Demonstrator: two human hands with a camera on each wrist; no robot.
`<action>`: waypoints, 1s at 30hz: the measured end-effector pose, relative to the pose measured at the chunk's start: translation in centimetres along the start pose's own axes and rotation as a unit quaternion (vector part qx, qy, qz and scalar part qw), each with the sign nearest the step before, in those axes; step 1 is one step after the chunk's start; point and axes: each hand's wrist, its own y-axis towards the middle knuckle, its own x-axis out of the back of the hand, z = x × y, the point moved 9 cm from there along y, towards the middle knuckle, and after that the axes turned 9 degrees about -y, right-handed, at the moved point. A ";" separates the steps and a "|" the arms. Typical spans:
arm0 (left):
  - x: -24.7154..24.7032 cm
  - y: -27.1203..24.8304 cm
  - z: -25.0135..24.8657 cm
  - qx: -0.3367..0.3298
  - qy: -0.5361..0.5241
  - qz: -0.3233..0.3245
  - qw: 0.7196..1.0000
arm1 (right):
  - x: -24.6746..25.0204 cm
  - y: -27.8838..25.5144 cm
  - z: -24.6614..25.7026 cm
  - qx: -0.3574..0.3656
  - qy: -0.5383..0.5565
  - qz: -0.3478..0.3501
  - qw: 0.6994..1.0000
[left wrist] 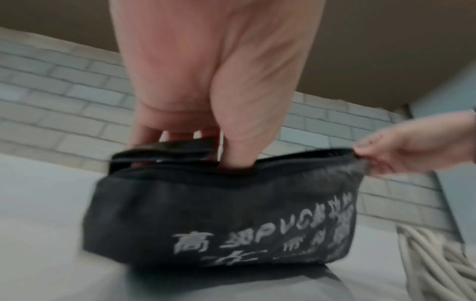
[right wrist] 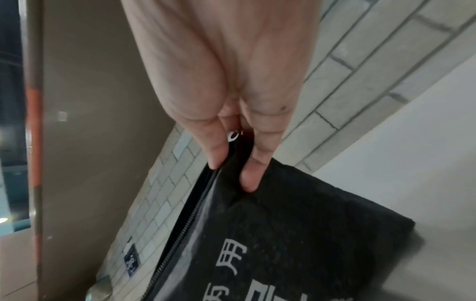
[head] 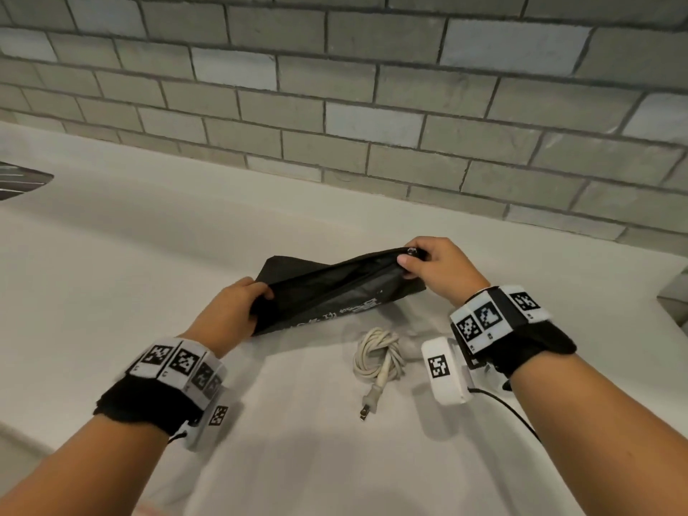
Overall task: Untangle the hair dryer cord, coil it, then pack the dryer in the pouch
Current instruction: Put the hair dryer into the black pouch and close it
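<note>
A black fabric pouch [head: 335, 292] with white printed characters is held just above the white counter, its zipped mouth facing up and partly gaping. My left hand [head: 238, 307] grips its left end, thumb tucked inside the opening [left wrist: 237, 156]. My right hand [head: 428, 266] pinches the right end by the silver zipper pull [right wrist: 233, 136]. Below the pouch lies the cream cord [head: 379, 351], coiled in a bundle with its plug [head: 368, 404] pointing toward me. The white dryer body [head: 409, 346] is mostly hidden behind my right wrist.
The white counter [head: 149, 255] runs to a grey brick-tiled wall [head: 372, 106] at the back. A dark object [head: 18, 180] sits at the far left edge. A grey corner [head: 675, 299] shows at the right edge.
</note>
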 end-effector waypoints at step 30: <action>0.4 -2.9 -1.3 0.012 0.002 -0.001 1.000 | -10.3 -4.7 -7.1 0.142 -0.460 0.221 0.848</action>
